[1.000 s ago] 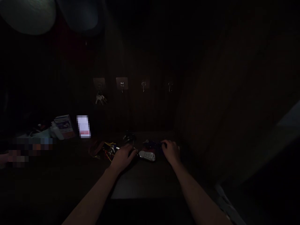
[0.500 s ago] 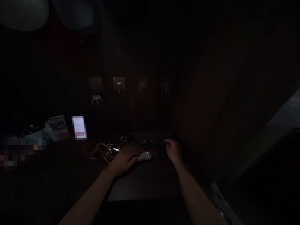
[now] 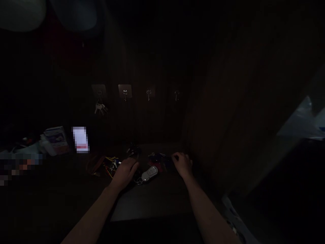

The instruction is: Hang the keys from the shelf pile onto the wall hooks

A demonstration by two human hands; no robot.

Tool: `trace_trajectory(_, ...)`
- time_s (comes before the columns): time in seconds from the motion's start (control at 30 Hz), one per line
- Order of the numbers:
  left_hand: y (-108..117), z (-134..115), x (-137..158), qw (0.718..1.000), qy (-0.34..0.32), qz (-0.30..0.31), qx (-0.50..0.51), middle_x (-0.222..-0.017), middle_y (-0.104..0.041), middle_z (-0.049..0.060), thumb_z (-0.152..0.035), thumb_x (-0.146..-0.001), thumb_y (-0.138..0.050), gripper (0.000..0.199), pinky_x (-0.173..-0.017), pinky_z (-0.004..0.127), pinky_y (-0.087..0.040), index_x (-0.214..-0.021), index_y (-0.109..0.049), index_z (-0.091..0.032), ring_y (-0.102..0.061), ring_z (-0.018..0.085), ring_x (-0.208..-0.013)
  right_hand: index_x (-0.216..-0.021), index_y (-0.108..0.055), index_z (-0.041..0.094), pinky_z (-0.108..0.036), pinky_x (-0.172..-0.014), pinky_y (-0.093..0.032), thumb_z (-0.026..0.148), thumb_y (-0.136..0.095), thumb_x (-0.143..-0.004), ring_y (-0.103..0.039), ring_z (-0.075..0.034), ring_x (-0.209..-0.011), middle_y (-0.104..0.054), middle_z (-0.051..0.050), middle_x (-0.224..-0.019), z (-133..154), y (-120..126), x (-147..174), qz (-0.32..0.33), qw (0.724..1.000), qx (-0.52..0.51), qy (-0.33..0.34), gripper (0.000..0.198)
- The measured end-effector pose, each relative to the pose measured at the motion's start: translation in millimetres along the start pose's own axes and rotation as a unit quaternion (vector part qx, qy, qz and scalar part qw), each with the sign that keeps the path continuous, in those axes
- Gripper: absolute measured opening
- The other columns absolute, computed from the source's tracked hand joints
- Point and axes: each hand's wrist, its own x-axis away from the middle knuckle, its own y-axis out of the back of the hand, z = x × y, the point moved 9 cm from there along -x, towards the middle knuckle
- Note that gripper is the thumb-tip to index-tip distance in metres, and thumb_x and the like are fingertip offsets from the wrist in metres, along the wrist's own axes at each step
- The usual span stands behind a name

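Note:
My left hand (image 3: 125,171) lies low over the dark shelf, its fingers loosely stretched and its thumb apart. Just right of it is a silver remote key fob (image 3: 149,173) with a ring. Left of that hand, keys on yellow and red cords (image 3: 110,165) are partly covered by it. Beyond its fingertips lies a dark bunch of keys (image 3: 133,149). My right hand (image 3: 183,165) has thumb and index finger curled together at the edge of a dark blue key bunch (image 3: 158,157); the dimness hides what is between them.
Several hooks (image 3: 125,93) line the dark wood back wall. A set of keys (image 3: 100,107) hangs from the leftmost. At left stand a lit phone (image 3: 80,139), a small box (image 3: 56,139) and clutter. A side panel (image 3: 215,118) rises at right, with clear plastic (image 3: 302,118) beyond.
My left hand has drawn back to the left from the key fob, which now lies uncovered and turned. My right hand's index finger and thumb have come closer together. The view has shifted slightly.

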Motion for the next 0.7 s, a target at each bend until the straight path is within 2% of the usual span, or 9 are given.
trace_trajectory(0.1,5,8,0,0.999,0.027,-0.026,-0.003,-0.075,-0.060,0.004,-0.035,-0.090,-0.032,0.032,-0.068,0.030,-0.044,-0.074,-0.055,-0.019,-0.056,0.017,-0.072,-0.078,-0.063,0.024,-0.033,-0.069,-0.035,0.026,-0.045,-0.081,-0.053,-0.022,-0.085,-0.063,-0.005,-0.086,-7,4,-2,-0.020,0.999,-0.014,-0.022,0.018)
trace_trajectory(0.2,10,13,0,0.998,0.049,-0.045,-0.003,-0.071,-0.059,0.003,-0.035,-0.090,-0.031,0.033,-0.066,0.029,-0.044,-0.070,-0.052,-0.020,-0.056,0.017,-0.070,-0.076,-0.060,0.021,-0.031,-0.068,-0.037,0.021,-0.043,-0.079,-0.053,-0.020,-0.078,-0.059,-0.006,-0.081,-15,12,-6,-0.070,0.995,-0.062,-0.029,0.017)
trace_trajectory(0.3,12,13,-1,0.997,0.058,-0.053,-0.005,-0.071,-0.059,0.003,-0.035,-0.090,-0.031,0.032,-0.065,0.029,-0.044,-0.070,-0.052,-0.020,-0.057,0.017,-0.069,-0.076,-0.055,0.020,-0.031,-0.070,-0.039,0.019,-0.043,-0.075,-0.052,-0.020,-0.075,-0.054,-0.006,-0.078,-20,21,-7,-0.131,0.985,-0.112,-0.028,0.013)
trace_trajectory(0.4,12,12,-1,0.997,0.057,-0.046,-0.010,-0.069,-0.059,0.003,-0.035,-0.090,-0.032,0.033,-0.064,0.029,-0.043,-0.068,-0.052,-0.020,-0.057,0.017,-0.069,-0.080,-0.053,0.021,-0.031,-0.073,-0.039,0.017,-0.042,-0.074,-0.052,-0.021,-0.079,-0.053,-0.006,-0.081,-14,28,-5,-0.158,0.979,-0.124,-0.014,0.013)
trace_trajectory(0.5,8,9,-1,0.999,0.039,-0.027,-0.010,-0.070,-0.059,0.004,-0.035,-0.090,-0.032,0.033,-0.065,0.029,-0.043,-0.069,-0.053,-0.020,-0.057,0.017,-0.069,-0.085,-0.054,0.021,-0.033,-0.078,-0.037,0.016,-0.042,-0.075,-0.051,-0.022,-0.088,-0.057,-0.007,-0.090,5,27,-2,-0.137,0.984,-0.105,0.034,0.016)
trace_trajectory(0.57,4,2,-1,1.000,0.012,-0.003,-0.008,-0.074,-0.061,0.004,-0.034,-0.089,-0.035,0.030,-0.067,0.029,-0.044,-0.073,-0.056,-0.020,-0.058,0.017,-0.072,-0.086,-0.056,0.021,-0.034,-0.081,-0.036,0.015,-0.043,-0.077,-0.050,-0.022,-0.091,-0.060,-0.006,-0.092,25,20,2,-0.089,0.986,-0.104,0.098,0.017)
trace_trajectory(0.7,-2,-14,-1,0.998,-0.044,0.048,0.000,-0.080,-0.064,0.004,-0.035,-0.087,-0.042,0.024,-0.073,0.030,-0.044,-0.081,-0.060,-0.020,-0.058,0.017,-0.078,-0.080,-0.059,0.023,-0.033,-0.083,-0.034,0.019,-0.049,-0.078,-0.051,-0.019,-0.094,-0.061,-0.003,-0.095,57,2,16,0.021,0.969,-0.108,0.221,0.011)
